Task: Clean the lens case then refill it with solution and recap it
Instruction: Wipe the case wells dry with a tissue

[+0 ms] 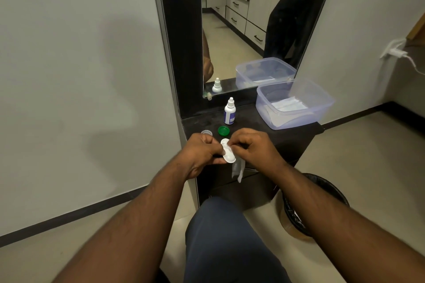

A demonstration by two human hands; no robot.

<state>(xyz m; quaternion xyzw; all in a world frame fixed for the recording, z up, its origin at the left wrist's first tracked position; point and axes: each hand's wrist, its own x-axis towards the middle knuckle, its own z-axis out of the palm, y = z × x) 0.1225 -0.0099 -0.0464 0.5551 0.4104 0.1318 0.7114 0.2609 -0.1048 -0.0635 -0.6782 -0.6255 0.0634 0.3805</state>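
Observation:
My left hand [200, 155] grips the white lens case [228, 151] above the front of the dark counter [289, 138], with both wells uncapped. My right hand [250, 147] pinches a thin tissue [238, 169] and presses it into the upper well; the rest of the tissue hangs down below the case. A green cap [223, 130] and a clear grey cap [206, 132] lie on the counter just beyond my hands. The white solution bottle [229, 111] with a blue label stands upright behind them.
An open clear plastic tub [317, 108] holding folded tissues sits at the counter's right rear, against a mirror [241, 30]. A black-lined waste bin [312, 207] stands on the floor at the right. A wall runs along the left.

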